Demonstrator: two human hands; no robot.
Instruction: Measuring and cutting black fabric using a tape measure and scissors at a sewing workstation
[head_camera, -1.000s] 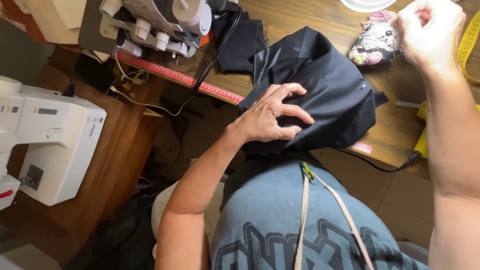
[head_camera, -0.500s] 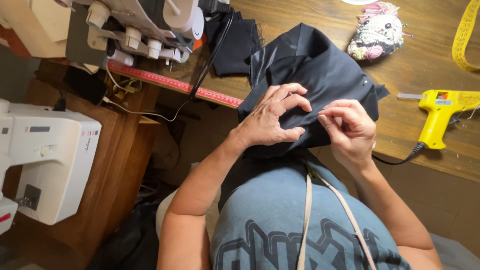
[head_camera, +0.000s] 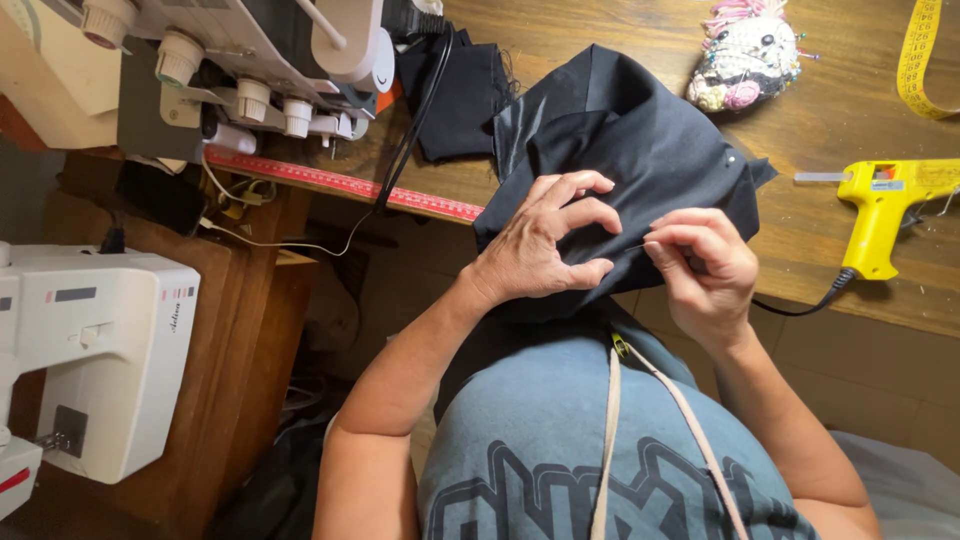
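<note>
A piece of black fabric (head_camera: 640, 140) lies over the near edge of the wooden table (head_camera: 620, 40). My left hand (head_camera: 545, 245) rests on it, fingers curled, pinching a fold of the cloth. Just to the right, my right hand (head_camera: 705, 265) pinches a thin needle with a fine thread running toward the left hand. The needle tip meets the fabric between the two hands.
A yellow glue gun (head_camera: 885, 205) lies to the right with its black cord. A pincushion doll (head_camera: 745, 60) and a yellow tape measure (head_camera: 920, 55) sit at the back. A serger (head_camera: 250, 60) stands at the left, a white sewing machine (head_camera: 90, 350) lower left, and a red ruler (head_camera: 340, 183) lies along the edge.
My right hand came down from the upper right to the fabric and now holds the needle beside the left hand. The left hand stayed on the cloth.
</note>
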